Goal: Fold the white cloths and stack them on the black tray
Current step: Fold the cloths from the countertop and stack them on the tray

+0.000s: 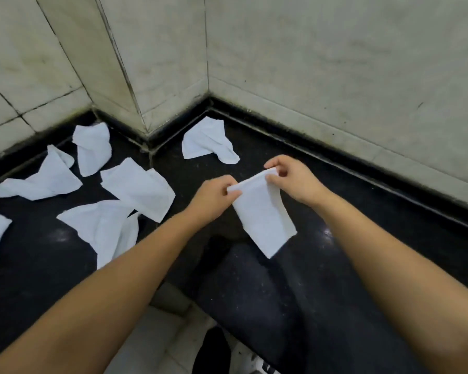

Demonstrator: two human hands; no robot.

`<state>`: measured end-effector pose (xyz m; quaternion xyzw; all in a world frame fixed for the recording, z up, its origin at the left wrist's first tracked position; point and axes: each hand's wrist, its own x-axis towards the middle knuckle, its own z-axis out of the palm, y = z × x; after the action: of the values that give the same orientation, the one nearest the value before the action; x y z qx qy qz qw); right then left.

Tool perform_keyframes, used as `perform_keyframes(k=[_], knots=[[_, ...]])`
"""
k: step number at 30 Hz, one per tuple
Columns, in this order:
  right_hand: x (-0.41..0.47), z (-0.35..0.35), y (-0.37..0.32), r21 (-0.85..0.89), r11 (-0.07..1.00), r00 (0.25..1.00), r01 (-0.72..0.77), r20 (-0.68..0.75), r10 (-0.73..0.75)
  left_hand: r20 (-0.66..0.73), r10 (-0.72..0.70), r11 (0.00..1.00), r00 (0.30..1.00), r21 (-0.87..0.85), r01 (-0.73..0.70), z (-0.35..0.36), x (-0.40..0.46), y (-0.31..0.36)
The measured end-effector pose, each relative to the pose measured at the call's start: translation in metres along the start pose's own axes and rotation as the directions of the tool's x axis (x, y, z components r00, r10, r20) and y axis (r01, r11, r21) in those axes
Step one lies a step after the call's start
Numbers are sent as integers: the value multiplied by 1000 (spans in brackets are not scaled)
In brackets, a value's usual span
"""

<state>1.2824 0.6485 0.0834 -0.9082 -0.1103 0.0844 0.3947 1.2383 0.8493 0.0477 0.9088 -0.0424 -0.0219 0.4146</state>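
We hold one white cloth [262,211] up at the centre of the frame, above a black counter [335,206] that runs into a tiled corner. Our left hand [214,195] pinches its upper left corner and our right hand [292,179] pinches the upper right corner, so the top edge is stretched between them and the rest hangs down towards the lower middle of the frame. The cloth looks already doubled, though we cannot be sure how many layers it has.

To do this fold well, we judge that the top edge should be kept taut and the two pinched corners level, so the hanging edges line up before the next crease. Bringing the corners together squarely, then smoothing the cloth flat on the counter, should give a neat rectangle that stacks without sliding.

Both forearms reach in from the bottom of the frame, converging towards the centre. The wrists are roughly level, with fingers and thumbs curled in on the cloth's edge.

Six loose cloths lie crumpled on the counter: one [208,141] above centre near the corner, the others spread over the left side, such as one [138,187] left of centre. We cannot pick out the black tray with any certainty against the dark surface.
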Motion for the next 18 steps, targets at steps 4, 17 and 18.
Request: perform_keyframes(k=[4,17,18], knots=[[-19,-31,-19,120,981,984,151,-113,-137,-98,144,990,985,27,-142,-34,2,45],[-161,67,89,57,994,951,-88,303,67,377,-5,991,926,126,-46,54,-122,-47],[-159,67,90,63,993,951,-96,299,73,378,-15,993,926,111,-29,56,-121,-50]])
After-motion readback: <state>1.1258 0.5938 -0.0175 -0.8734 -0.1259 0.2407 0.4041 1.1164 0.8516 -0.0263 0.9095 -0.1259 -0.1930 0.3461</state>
